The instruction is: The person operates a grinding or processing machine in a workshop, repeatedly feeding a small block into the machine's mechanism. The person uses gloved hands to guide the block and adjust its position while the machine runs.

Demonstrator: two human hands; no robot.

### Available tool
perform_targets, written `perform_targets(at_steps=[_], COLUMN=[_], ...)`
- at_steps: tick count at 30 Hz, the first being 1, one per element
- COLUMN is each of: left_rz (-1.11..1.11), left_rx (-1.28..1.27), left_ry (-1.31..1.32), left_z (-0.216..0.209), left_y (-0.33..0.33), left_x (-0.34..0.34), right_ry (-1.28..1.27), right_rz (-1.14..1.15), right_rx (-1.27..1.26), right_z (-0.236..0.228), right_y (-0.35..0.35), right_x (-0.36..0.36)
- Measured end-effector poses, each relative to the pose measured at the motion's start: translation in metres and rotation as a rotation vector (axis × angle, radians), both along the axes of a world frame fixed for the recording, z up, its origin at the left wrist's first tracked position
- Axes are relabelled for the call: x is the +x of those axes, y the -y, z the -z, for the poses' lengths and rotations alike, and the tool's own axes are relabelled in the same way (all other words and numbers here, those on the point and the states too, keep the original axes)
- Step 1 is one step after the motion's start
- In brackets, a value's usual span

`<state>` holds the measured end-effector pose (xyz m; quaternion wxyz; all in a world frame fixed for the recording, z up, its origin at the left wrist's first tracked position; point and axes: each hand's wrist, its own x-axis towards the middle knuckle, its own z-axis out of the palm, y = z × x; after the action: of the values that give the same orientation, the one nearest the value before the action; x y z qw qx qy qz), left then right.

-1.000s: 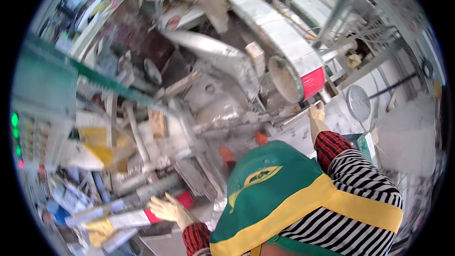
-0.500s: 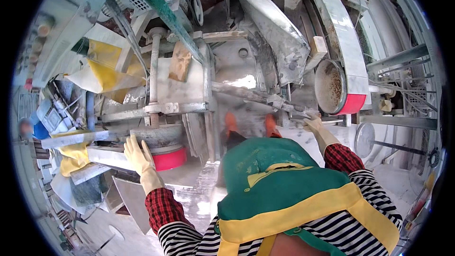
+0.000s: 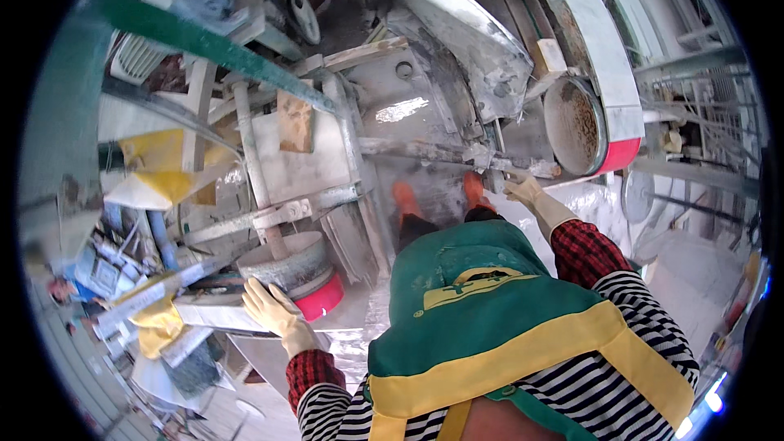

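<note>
My left hand (image 3: 273,309), in a pale rubber glove, lies with fingers stretched out at the pale flat band (image 3: 214,313) beside a drum with a red face (image 3: 321,297). The glove of my right hand (image 3: 529,193) is at the end of a dusty grey bar (image 3: 433,151). Its fingers look curled, but what they grip, if anything, is hidden. Above that hand stands a round rusty-faced wheel (image 3: 573,126), with a red section (image 3: 618,157) at the lower end of its long white belt (image 3: 584,12).
A metal frame (image 3: 306,202) with a wooden block (image 3: 296,121) stands ahead on the left. A green beam (image 3: 208,42) slants across the upper left. My orange shoes (image 3: 405,198) are on the wet, dusty floor. A large metal chute (image 3: 457,20) slopes down in front.
The view has turned and shifted. My left hand now lies farther right and lower in the picture, closer to the red-faced drum. My right hand has moved slightly left and up in the picture.
</note>
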<state>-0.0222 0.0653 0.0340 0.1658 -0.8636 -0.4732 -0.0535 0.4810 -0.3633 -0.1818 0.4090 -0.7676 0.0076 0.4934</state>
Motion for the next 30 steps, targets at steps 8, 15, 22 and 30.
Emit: perform_targets(at_steps=[8, 15, 22, 30], left_rz=[0.053, 0.105, 0.11, 0.046], left_rx=[-0.06, 0.061, 0.119, 0.116], left_ry=[0.012, -0.051, 0.002, 0.104], left_z=[0.004, 0.014, 0.008, -0.024], left_y=[0.011, 0.008, 0.021, 0.051], left_x=[-0.006, -0.005, -0.006, 0.029], right_ry=[0.078, 0.357, 0.604, 0.669], right_rz=[0.045, -0.273, 0.144, 0.142], right_rx=[-0.554, -0.649, -0.505, 0.209], right_z=[-0.038, -0.19, -0.15, -0.034], right_y=[0.185, 0.265, 0.209, 0.013], right_x=[-0.101, -0.245, -0.223, -0.1])
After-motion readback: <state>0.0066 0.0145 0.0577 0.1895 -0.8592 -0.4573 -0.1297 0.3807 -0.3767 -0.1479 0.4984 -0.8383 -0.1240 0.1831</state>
